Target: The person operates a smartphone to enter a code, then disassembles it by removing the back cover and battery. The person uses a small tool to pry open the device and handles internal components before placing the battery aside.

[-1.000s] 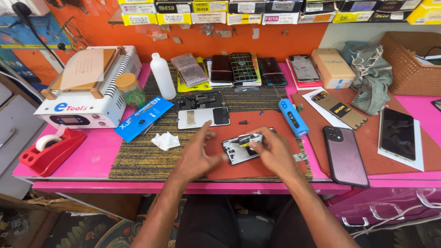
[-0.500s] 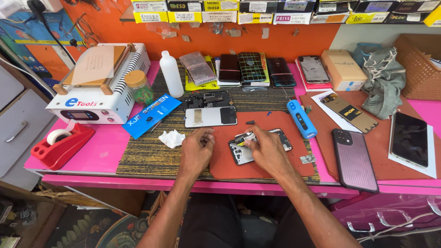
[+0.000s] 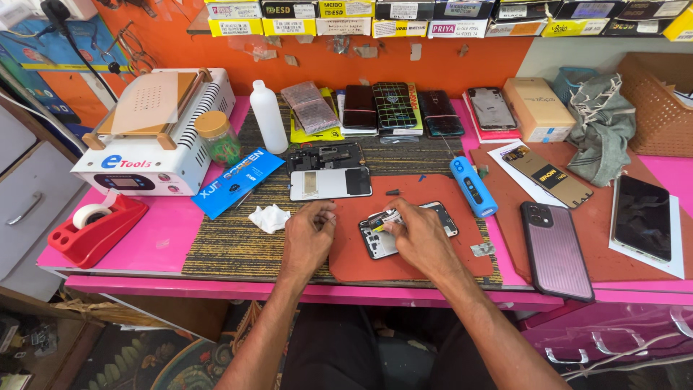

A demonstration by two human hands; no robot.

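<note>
The right hand [image 3: 417,238] pinches a part on the opened grey smartphone [image 3: 404,231] lying on a red-brown work mat [image 3: 426,189] — the left hand [image 3: 307,238] rests curled beside it, fingertips at the mat's edge.

We see bright, even light across the whole frame, colours strongly saturated on the pink table [image 3: 151,249] and the orange wall [image 3: 317,65] at upper centre. Shadows are soft and short; a faint one lies under the left hand [image 3: 307,235] and the right hand [image 3: 419,238] at centre. Below the table edge, along the bottom of the frame, it turns dim. We note pale glare on the dark phone screen [image 3: 642,217] at right and on the white bottle [image 3: 268,115]. Focus is sharp at centre. Wide-angle distortion bends the shelf [image 3: 433,27] along the top and stretches things at the left and right edges. No motion blur shows.
</note>
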